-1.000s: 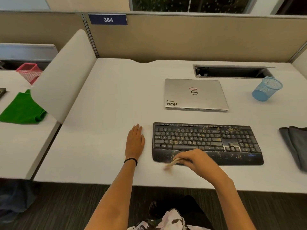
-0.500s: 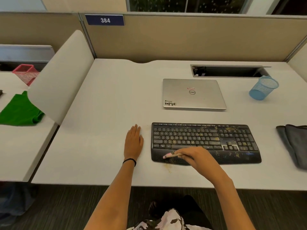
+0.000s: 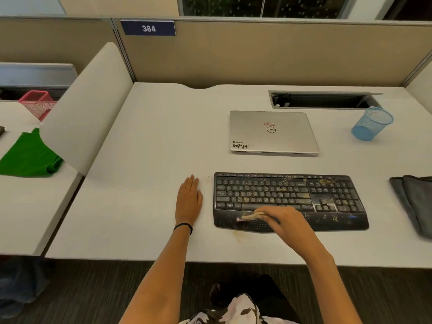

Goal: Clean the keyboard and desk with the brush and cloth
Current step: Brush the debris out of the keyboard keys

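Observation:
A black keyboard [image 3: 327, 199] speckled with yellowish crumbs lies on the white desk [image 3: 152, 160]. My right hand [image 3: 282, 218] grips a small brush [image 3: 249, 217] with a wooden handle and a pink tip, and the tip touches the keyboard's palm rest at its left part. My left hand [image 3: 189, 199] rests flat on the desk just left of the keyboard, fingers straight. A dark grey cloth [image 3: 413, 202] lies folded at the desk's right edge. A few crumbs sit on the desk in front of the keyboard [image 3: 238, 233].
A closed silver laptop [image 3: 273, 132] lies behind the keyboard. A blue mesh cup [image 3: 371, 123] stands at the back right, beside an open cable slot [image 3: 322, 100]. A curved white divider [image 3: 86, 108] bounds the left; beyond it lie a green cloth [image 3: 28, 155] and a pink mesh holder [image 3: 38, 102].
My right hand moved the brush up from the desk's front onto the keyboard's palm rest. Crumbs now lie on the desk in front. My left hand has stayed put.

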Demonstrator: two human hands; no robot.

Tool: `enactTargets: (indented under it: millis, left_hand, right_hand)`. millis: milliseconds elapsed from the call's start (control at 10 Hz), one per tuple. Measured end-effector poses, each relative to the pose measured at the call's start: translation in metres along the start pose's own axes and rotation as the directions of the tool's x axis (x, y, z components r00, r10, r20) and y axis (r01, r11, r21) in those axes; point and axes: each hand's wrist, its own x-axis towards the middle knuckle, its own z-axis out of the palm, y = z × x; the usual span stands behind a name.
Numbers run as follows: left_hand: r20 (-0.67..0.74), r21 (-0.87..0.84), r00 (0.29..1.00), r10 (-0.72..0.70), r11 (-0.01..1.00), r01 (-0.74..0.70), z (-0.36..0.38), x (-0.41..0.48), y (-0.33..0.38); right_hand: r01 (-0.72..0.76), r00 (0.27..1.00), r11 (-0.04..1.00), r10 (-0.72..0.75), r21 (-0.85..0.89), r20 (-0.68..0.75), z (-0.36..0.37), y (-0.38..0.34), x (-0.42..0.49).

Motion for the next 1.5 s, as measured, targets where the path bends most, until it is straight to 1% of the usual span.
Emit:
enactTargets:
  millis: [100, 200, 300, 400, 500, 600, 700, 800, 900, 1000, 1100, 1200, 1300, 1400, 1500]
  left_hand:
    - [0.003, 0.004, 1.0, -0.003, 1.0, 0.003, 0.0, 0.0001, 0.0]
    - [0.001, 0.006, 1.0, -0.005, 1.0, 0.005, -0.0002, 0.0002, 0.0003]
    - [-0.003, 0.002, 1.0, -0.003, 1.0, 0.003, -0.0007, -0.0004, 0.0007]
    - [-0.004, -0.009, 1.0, -0.003, 1.0, 0.003, -0.0015, -0.0005, 0.0009]
    - [-0.003, -0.018, 1.0, 0.0, 1.0, 0.0, -0.0019, -0.0003, 0.002]
    - [-0.005, -0.024, 1.0, 0.002, 1.0, -0.002, -0.002, -0.0008, 0.0016]
    - [-0.003, -0.03, 1.0, -0.004, 1.0, 0.004, -0.002, -0.0009, 0.0016]
    - [-0.006, -0.03, 1.0, 0.002, 1.0, -0.002, -0.0023, -0.001, 0.0016]
    - [-0.006, -0.028, 1.0, 0.0, 1.0, 0.0, -0.0019, -0.0009, 0.0015]
    - [-0.005, -0.026, 1.0, 0.0, 1.0, 0.0, -0.0015, -0.0006, 0.0011]
    - [-0.004, -0.024, 1.0, -0.002, 1.0, 0.002, -0.0012, -0.0006, 0.0009]
    - [-0.006, -0.026, 1.0, -0.001, 1.0, 0.001, -0.001, -0.0009, 0.0005]
    - [-0.007, -0.02, 1.0, 0.007, 1.0, -0.007, -0.0008, -0.0003, 0.0]
    - [-0.006, -0.017, 1.0, 0.008, 1.0, -0.008, -0.0005, -0.0001, -0.0005]
    - [-0.007, -0.02, 1.0, 0.003, 1.0, -0.003, -0.0003, -0.0005, -0.0004]
  right_hand:
    - [-0.003, 0.998, 1.0, 0.002, 0.01, 0.059, 0.0004, 0.0018, 0.0002]
    - [0.009, 1.0, 1.0, -0.009, 0.016, -0.006, 0.0009, 0.0028, -0.0021]
    - [-0.037, 0.997, 0.999, 0.037, -0.004, 0.067, -0.0016, 0.006, -0.0011]
    - [-0.026, 1.0, 0.998, 0.025, 0.055, 0.013, -0.0005, 0.0078, -0.0028]
    - [-0.034, 0.999, 0.997, 0.034, 0.067, -0.011, -0.0007, 0.0087, -0.0029]
    - [-0.037, 0.999, 0.995, 0.035, 0.094, 0.018, -0.001, 0.0084, -0.0023]
    - [0.015, 0.992, 0.997, -0.005, 0.076, -0.129, 0.001, 0.0066, -0.0036]
    - [-0.006, 0.995, 0.999, 0.01, 0.043, -0.099, 0.0031, 0.0058, -0.0011]
    - [-0.02, 1.0, 0.997, 0.02, 0.07, -0.006, 0.0004, 0.0052, -0.0024]
    - [0.001, 0.996, 0.997, 0.006, 0.072, -0.092, 0.001, 0.0053, -0.0038]
    - [-0.016, 1.0, 0.999, 0.016, 0.051, -0.007, 0.0014, 0.0044, -0.0024]
    - [-0.001, 0.998, 0.997, 0.007, 0.078, -0.069, 0.0021, 0.0008, -0.0031]
    - [-0.038, 0.999, 0.996, 0.038, 0.08, -0.003, 0.0023, -0.0004, -0.0025]
    - [-0.046, 0.998, 0.995, 0.051, 0.092, -0.045, 0.0006, 0.0008, -0.0028]
    - [-0.063, 0.997, 0.996, 0.065, 0.056, -0.031, -0.0009, 0.0017, -0.0021]
